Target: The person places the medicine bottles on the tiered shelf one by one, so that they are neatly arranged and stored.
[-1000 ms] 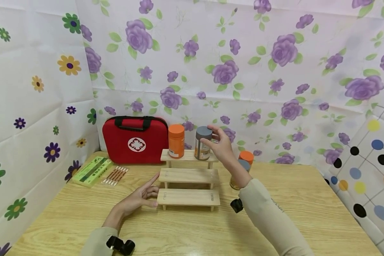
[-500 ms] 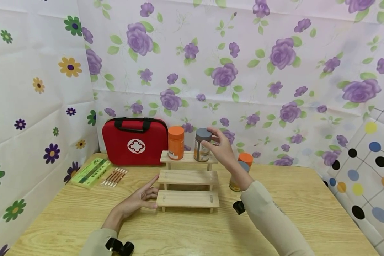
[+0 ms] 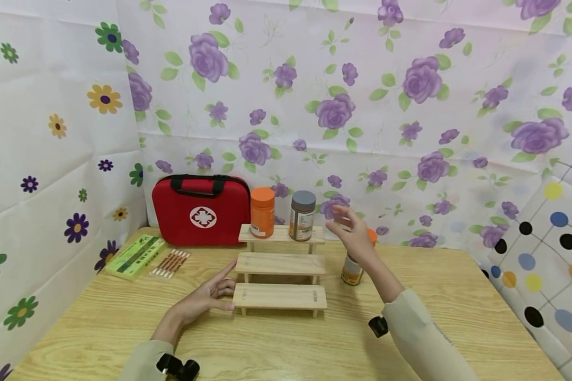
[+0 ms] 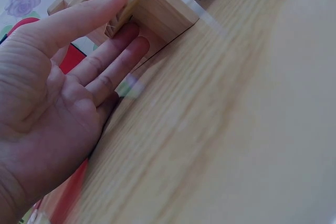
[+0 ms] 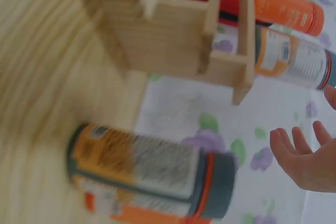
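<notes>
A three-step wooden display stand (image 3: pixel 280 263) stands mid-table. At its left end my left hand (image 3: pixel 202 299) rests, thumb at the lowest step's edge and index finger stretched toward the middle step. In the left wrist view, the fingertips (image 4: pixel 137 45) reach beneath a step, fairly straight. On the top step stand an orange bottle (image 3: pixel 262 214) and, to its right, a grey-lidded bottle (image 3: pixel 302 217). My right hand (image 3: pixel 355 235) is in the air right of the grey-lidded bottle, apart from it, with loosely bent fingers and nothing held.
Another grey-lidded bottle (image 5: pixel 147 166) stands on the table right of the stand, with an orange-lidded bottle (image 3: pixel 373 236) behind it, partly hidden by my right hand. At left are a red first-aid bag (image 3: pixel 186 217), a green box (image 3: pixel 138 256) and several cotton swabs (image 3: pixel 170 263).
My right hand has let go of the grey-lidded bottle on the top step and drawn back to the right. The bottle stays there; my left hand has not moved.
</notes>
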The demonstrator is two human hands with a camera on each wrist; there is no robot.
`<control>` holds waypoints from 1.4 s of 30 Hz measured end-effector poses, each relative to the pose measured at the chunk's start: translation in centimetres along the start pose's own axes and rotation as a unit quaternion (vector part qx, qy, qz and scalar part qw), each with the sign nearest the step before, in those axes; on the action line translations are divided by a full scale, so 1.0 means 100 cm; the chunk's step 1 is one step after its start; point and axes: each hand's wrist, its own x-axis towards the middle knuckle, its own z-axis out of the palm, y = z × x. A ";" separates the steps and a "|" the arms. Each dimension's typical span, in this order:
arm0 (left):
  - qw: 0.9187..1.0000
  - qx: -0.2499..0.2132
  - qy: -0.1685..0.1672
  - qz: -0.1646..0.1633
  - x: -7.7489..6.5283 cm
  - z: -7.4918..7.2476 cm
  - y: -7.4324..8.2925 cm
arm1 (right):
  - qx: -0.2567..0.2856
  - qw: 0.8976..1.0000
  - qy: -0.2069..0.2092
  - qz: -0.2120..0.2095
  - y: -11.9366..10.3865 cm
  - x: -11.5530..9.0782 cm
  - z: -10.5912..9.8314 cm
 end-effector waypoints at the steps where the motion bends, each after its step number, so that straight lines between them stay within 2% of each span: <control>1: 1.000 0.000 0.000 -0.001 0.000 0.000 0.000 | -0.001 1.000 0.001 0.004 0.004 -0.002 -0.004; 5: 1.000 0.004 -0.001 -0.002 0.000 0.000 0.000 | -0.014 1.000 0.014 0.015 0.018 -0.010 -0.018; 9: 1.000 0.004 0.001 -0.003 0.000 0.000 0.000 | -0.027 0.999 0.035 0.009 0.030 -0.013 -0.030; 15: 1.000 0.005 0.001 -0.003 0.000 0.000 0.000 | -0.071 0.994 0.088 -0.002 0.053 -0.017 -0.044; 19: 1.000 0.006 -0.003 -0.003 0.000 0.000 -0.001 | -0.071 0.990 0.119 0.018 0.067 -0.017 -0.052; 23: 1.000 0.005 -0.003 -0.003 0.000 0.000 -0.002 | -0.065 0.989 0.128 0.038 0.078 -0.016 -0.059; 28: 1.000 0.004 -0.002 -0.002 0.000 -0.001 -0.002 | -0.062 0.990 0.108 0.069 0.086 -0.014 -0.065; 37: 1.000 0.011 0.003 -0.008 -0.001 0.000 -0.001 | -0.055 0.991 0.020 0.124 0.095 -0.014 -0.069; 42: 1.000 0.010 0.004 -0.005 -0.001 0.000 0.000 | -0.058 0.989 -0.004 0.136 0.099 -0.014 -0.071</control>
